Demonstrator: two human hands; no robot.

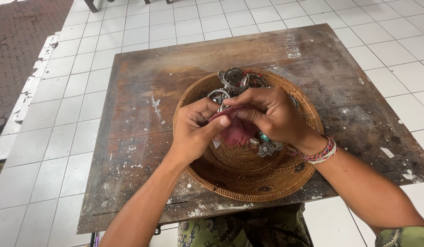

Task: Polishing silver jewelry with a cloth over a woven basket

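Note:
A round woven basket sits on a worn wooden table. Inside it lie several ornate silver bangles at the far side and more silver jewellery with a turquoise stone near my right wrist. Both hands meet over the basket's middle. My left hand pinches a small dark red cloth pouch with thumb and fingers. My right hand grips the top edge of the same pouch from the other side. Part of the pouch is hidden behind my fingers. A woven red, white and blue bracelet is on my right wrist.
The table is scratched and spotted with white paint, and stands on a white tiled floor. Dark patterned paving lies at the far left. Green patterned fabric shows below the table's near edge.

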